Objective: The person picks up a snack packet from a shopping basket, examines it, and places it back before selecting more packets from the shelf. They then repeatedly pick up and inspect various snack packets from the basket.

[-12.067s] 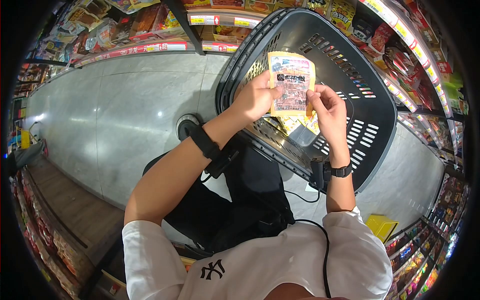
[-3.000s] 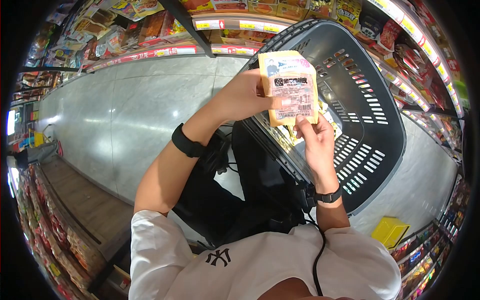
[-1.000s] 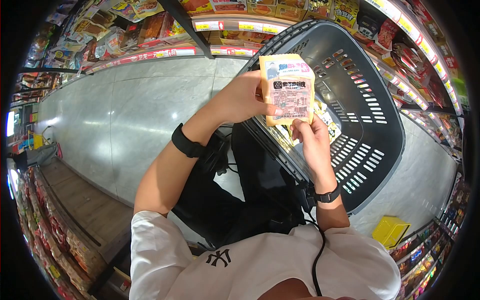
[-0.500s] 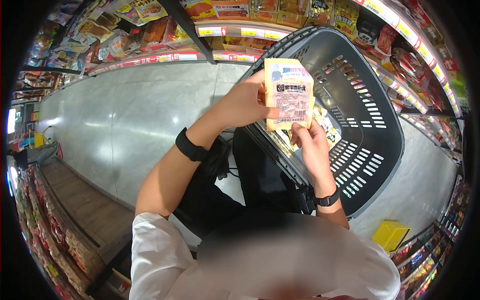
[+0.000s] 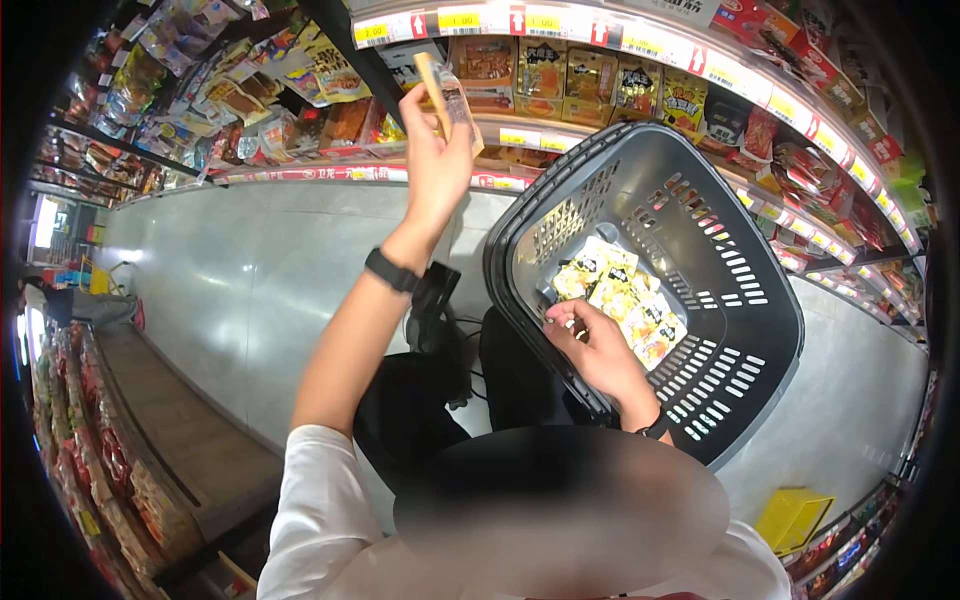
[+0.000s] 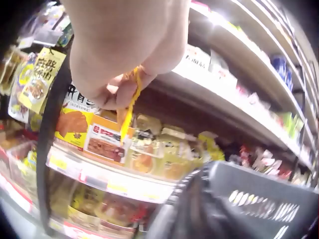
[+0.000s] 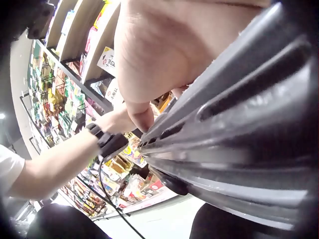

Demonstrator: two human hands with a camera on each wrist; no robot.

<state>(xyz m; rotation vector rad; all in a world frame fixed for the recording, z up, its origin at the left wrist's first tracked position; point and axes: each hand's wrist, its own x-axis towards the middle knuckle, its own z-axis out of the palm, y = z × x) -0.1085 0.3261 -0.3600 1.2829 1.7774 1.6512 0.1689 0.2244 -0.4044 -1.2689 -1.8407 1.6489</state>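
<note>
My left hand (image 5: 440, 170) pinches a flat yellow-edged packet (image 5: 450, 105), seen nearly edge-on in front of the shelf at the upper left of the basket. In the left wrist view the packet (image 6: 128, 117) hangs between the fingers of the hand (image 6: 129, 45), before a row of boxed snacks (image 6: 107, 142). Over the near rim of the dark grey basket (image 5: 775, 300) is my right hand (image 5: 600, 365), empty, its fingers loosely bent. Several yellow-and-white packets (image 5: 625, 300) lie inside the basket. The right wrist view has that hand (image 7: 159, 59) beside the basket wall (image 7: 239, 119).
Shelves of packaged snacks (image 5: 590, 80) with price strips (image 5: 540, 25) curve around the far side. Grey floor (image 5: 300, 270) extends left. A yellow basket (image 5: 793, 520) stands at lower right, and another person (image 5: 80, 305) is at the far left.
My left hand has carried the packet away from over the basket, up and left to the shelf. The right hand has let go of it and moved down to the basket's near rim.
</note>
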